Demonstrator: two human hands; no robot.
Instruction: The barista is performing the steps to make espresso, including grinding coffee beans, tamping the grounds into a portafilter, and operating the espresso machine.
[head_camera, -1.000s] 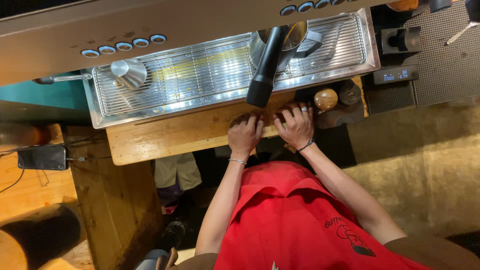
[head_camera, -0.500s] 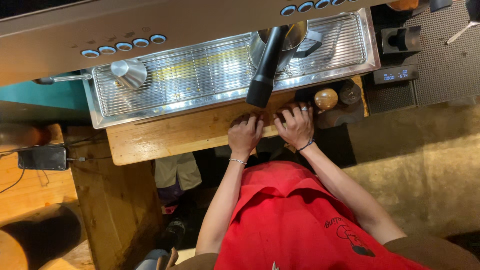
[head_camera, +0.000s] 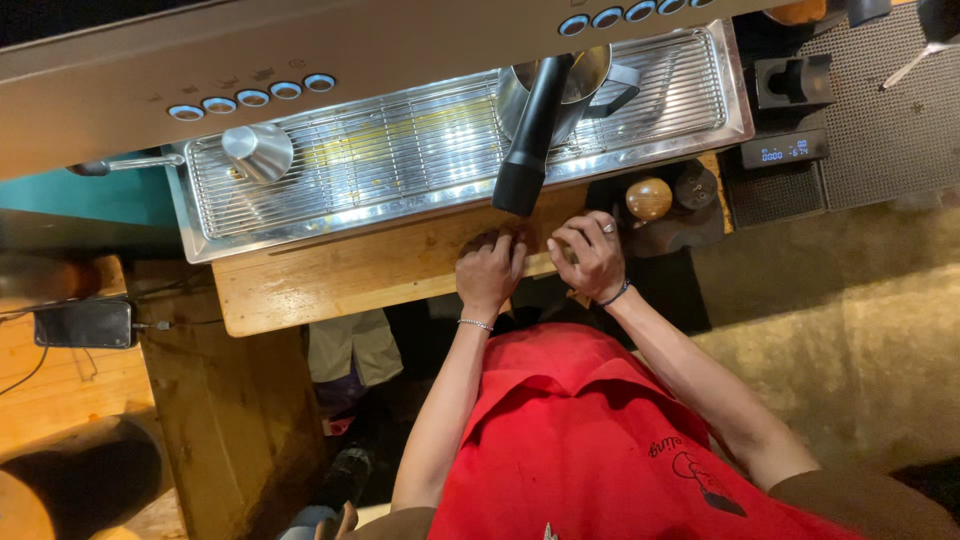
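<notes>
My left hand (head_camera: 490, 272) rests on the front edge of a wooden counter (head_camera: 350, 275), fingers curled down; a thin silver bracelet is on its wrist. My right hand (head_camera: 590, 260) lies close beside it, fingers bent, with a ring and a dark wristband. What lies under the fingers is hidden. Just beyond both hands the black handle of a portafilter (head_camera: 530, 135) sticks out over a steel drip tray (head_camera: 400, 160). A metal milk jug (head_camera: 590, 85) stands on the tray behind that handle.
An espresso machine front with round blue-ringed buttons (head_camera: 250, 98) runs along the top. A steam wand tip (head_camera: 255, 150) hangs over the tray's left. A wooden-knobbed tamper (head_camera: 650, 198) and a small scale (head_camera: 785, 152) sit right. A phone (head_camera: 82, 323) lies left.
</notes>
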